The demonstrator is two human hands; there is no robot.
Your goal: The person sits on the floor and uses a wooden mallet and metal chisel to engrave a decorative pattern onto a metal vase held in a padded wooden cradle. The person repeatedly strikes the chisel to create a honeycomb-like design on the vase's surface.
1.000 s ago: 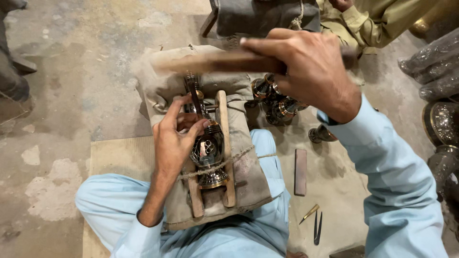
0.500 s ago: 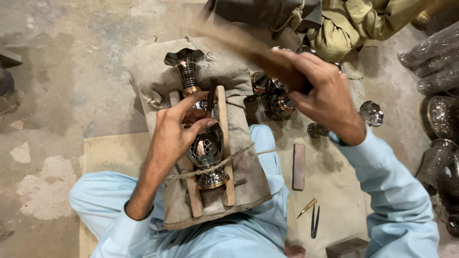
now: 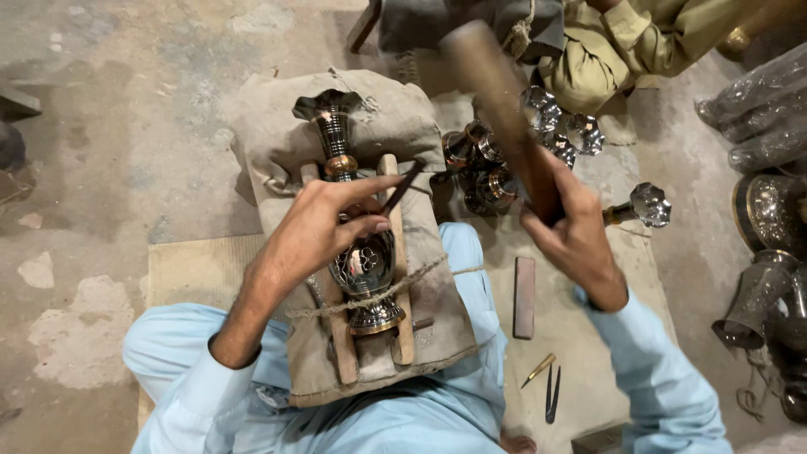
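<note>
Head view, looking straight down: your left hand (image 3: 324, 223) sits over the metal vase (image 3: 357, 227), fingers curled and pinching a thin dark chisel (image 3: 402, 188) between thumb and fingertips, its tip angled down toward the vase's patterned belly. The vase lies on its side along your lap, flared mouth pointing away from you, foot toward you, cradled between two wooden slats (image 3: 398, 277) on a padded cloth cushion (image 3: 403, 126). A cord (image 3: 420, 273) runs across the slats and over the lower belly of the vase.

Your right hand (image 3: 576, 240) is off to the side, well apart from the vase, fist closed tight around the handle of a wooden mallet (image 3: 496, 92). The mallet's head is blurred, lifted up and away above the cushion's far corner.

Between your hands, just beyond the cushion, stands a cluster of small metal pieces (image 3: 483, 168). A flat dark bar (image 3: 524, 297) lies on the mat (image 3: 193, 269) by your right knee, and nearer you lie a brass-coloured pin (image 3: 538, 370) and dark tweezers (image 3: 551, 393). At the top edge, another person's olive sleeve (image 3: 622, 50) shows. More metalware (image 3: 769, 252) stands along the right edge.
</note>
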